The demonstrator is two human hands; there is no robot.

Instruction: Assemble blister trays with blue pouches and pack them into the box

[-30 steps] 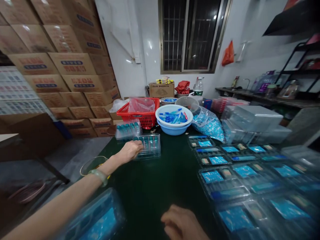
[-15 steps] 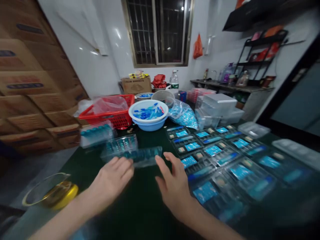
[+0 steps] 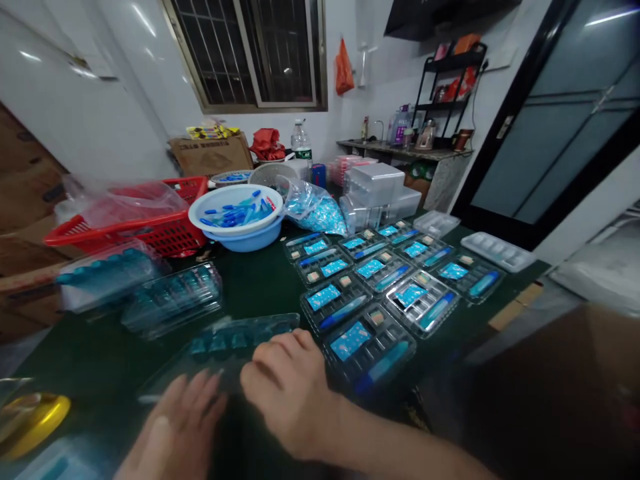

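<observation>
A clear plastic blister tray [image 3: 235, 340] with a row of teal-tinted compartments lies tilted on the dark green table in front of me. My left hand [image 3: 180, 420] is at its near left edge, blurred, with the fingers stretched out along the plastic. The fingers of my right hand [image 3: 295, 393] are bent over the tray's right end; my palm hides that corner. Beyond it are a similar clear tray [image 3: 173, 300] and another teal one [image 3: 110, 270]. To the right lie several filled trays [image 3: 423, 300], each with a blue packet, a small beige piece and a blue pen-like item.
A red basket [image 3: 165, 230] and a white basin [image 3: 200, 207] of blue pen-like items stand behind. Further right are a bag of blue packets [image 3: 320, 217] and stacked clear boxes [image 3: 375, 183]. A yellow tape roll [image 3: 43, 427] is at the near left.
The view has swung to the right. Both hands have come closer with the tray, now apart from the other teal trays. My right hand's fingers have gone from spread to bent over its end.
</observation>
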